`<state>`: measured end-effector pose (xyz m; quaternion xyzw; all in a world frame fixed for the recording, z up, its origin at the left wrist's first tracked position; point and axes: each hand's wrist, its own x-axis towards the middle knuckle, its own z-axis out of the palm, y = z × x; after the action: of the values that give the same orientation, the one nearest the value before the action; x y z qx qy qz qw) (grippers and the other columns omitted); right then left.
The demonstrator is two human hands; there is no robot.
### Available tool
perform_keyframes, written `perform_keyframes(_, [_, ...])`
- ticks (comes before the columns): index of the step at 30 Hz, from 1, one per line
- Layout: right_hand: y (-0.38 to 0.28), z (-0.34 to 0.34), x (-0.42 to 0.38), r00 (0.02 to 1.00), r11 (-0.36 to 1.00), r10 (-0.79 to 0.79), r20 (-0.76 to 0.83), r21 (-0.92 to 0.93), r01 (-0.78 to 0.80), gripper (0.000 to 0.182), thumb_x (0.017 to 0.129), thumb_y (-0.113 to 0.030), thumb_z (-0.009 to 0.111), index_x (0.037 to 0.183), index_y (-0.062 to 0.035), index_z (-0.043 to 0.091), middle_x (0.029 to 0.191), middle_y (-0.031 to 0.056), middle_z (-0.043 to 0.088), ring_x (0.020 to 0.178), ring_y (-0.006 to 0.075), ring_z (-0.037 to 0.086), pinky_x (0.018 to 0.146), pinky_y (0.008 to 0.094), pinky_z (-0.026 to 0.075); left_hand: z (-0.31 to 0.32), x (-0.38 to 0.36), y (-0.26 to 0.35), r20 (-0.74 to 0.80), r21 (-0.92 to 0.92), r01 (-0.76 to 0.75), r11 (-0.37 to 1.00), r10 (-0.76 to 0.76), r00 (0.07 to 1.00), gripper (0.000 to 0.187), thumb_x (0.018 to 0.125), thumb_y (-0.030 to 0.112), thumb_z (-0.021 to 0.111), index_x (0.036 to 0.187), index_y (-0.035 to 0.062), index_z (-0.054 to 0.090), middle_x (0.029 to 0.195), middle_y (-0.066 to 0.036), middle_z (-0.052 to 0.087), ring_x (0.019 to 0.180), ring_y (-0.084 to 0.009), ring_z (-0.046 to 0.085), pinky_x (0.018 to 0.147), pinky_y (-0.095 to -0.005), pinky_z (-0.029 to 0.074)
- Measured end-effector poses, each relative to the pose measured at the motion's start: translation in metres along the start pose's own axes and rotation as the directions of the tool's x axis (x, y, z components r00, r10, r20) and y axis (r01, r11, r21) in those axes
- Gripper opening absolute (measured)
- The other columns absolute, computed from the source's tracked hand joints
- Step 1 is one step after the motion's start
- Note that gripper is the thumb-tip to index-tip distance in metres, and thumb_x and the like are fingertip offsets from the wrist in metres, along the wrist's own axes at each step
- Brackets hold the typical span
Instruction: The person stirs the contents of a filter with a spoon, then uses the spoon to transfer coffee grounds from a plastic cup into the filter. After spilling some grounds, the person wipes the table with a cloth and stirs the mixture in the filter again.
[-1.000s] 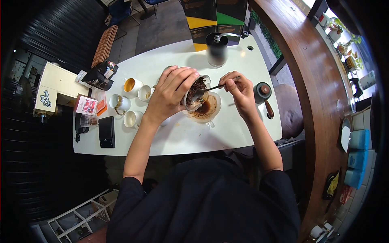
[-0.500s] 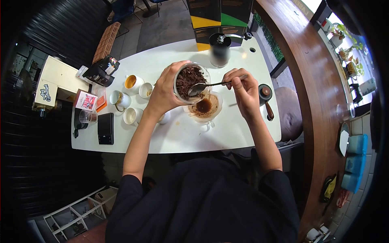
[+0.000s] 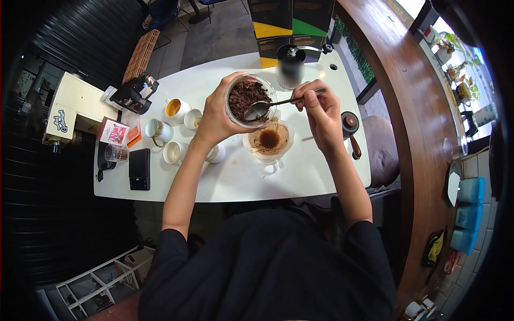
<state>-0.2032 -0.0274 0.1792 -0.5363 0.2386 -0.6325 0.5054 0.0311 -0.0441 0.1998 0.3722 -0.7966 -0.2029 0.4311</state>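
Observation:
My left hand (image 3: 217, 122) is wrapped around a clear glass jar (image 3: 274, 100) with dark brown, crumbly coffee grounds (image 3: 245, 95) inside. The jar's mouth tips toward me. In my right hand (image 3: 322, 113) a metal spoon (image 3: 286, 101) is pinched by its handle, its bowl down in the grounds. Just below the jar on the table stands a dripper with a stained paper filter (image 3: 284, 147); a dark wet patch (image 3: 269, 139) lies in its middle. A clear handle (image 3: 274, 167) shows at the near side.
On the white table (image 3: 230, 184), several cups (image 3: 172, 153) stand to the left, near a black scale (image 3: 140, 168) and a black bag (image 3: 134, 96). A hand grinder (image 3: 290, 72) stands behind the jar. At right is a wooden-handled portafilter-like tool (image 3: 350, 125).
The jar has shifted slightly left and up, away from the filter. My right hand and the spoon have moved up a little, and the spoon's bowl now sits further inside the jar.

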Motion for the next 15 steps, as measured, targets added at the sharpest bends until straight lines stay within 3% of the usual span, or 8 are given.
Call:
perform_keyframes(5, [0.011, -0.001, -0.003, 1.000, 1.000, 0.016, 0.016, -0.026, -0.015, 0.026, 0.101, -0.027, 0.062, 0.093, -0.0017, 0.063, 0.092, 0.0054, 0.065, 0.077, 0.0090, 0.049, 0.072, 0.0245, 0.040, 0.000, -0.004, 0.005, 0.030, 0.037, 0.032, 0.999, -0.033, 0.999, 0.100, 0.053, 0.028, 0.098, 0.136, 0.0104, 0.047, 0.125, -0.011, 0.064, 0.116, -0.0282, 0.064, 0.103, -0.0400, 0.052])
perform_keyframes(8, [0.013, -0.005, -0.005, 0.999, 0.999, 0.048, 0.026, 0.000, -0.048, 0.027, 0.100, -0.028, 0.063, 0.093, -0.0019, 0.063, 0.090, 0.0049, 0.065, 0.077, 0.0090, 0.048, 0.072, 0.0246, 0.040, 0.000, -0.006, 0.006, 0.026, 0.098, -0.012, 0.995, 0.010, 1.000, 0.101, 0.050, 0.022, 0.099, 0.135, 0.0079, 0.047, 0.125, -0.010, 0.065, 0.114, -0.0247, 0.066, 0.103, -0.0375, 0.052])
perform_keyframes(10, [0.014, -0.008, -0.007, 0.994, 0.996, 0.091, 0.063, -0.017, -0.090, 0.026, 0.102, -0.025, 0.060, 0.096, 0.0004, 0.060, 0.095, 0.0097, 0.060, 0.086, 0.0144, 0.054, 0.076, 0.0281, 0.042, 0.000, -0.006, 0.007, 0.027, 0.104, -0.069, 0.992, 0.066, 0.997, 0.099, 0.051, 0.023, 0.099, 0.135, 0.0081, 0.048, 0.127, -0.011, 0.063, 0.115, -0.0259, 0.065, 0.102, -0.0378, 0.053])
perform_keyframes(15, [0.014, -0.011, -0.010, 0.990, 0.991, 0.131, 0.043, 0.007, -0.131, 0.026, 0.102, -0.024, 0.059, 0.096, 0.0004, 0.060, 0.096, 0.0095, 0.060, 0.085, 0.0133, 0.053, 0.076, 0.0274, 0.042, -0.001, -0.004, 0.009, 0.058, 0.168, -0.174, 0.970, 0.166, 0.984, 0.098, 0.053, 0.025, 0.098, 0.135, 0.0104, 0.047, 0.129, -0.013, 0.061, 0.115, -0.0295, 0.065, 0.102, -0.0404, 0.054])
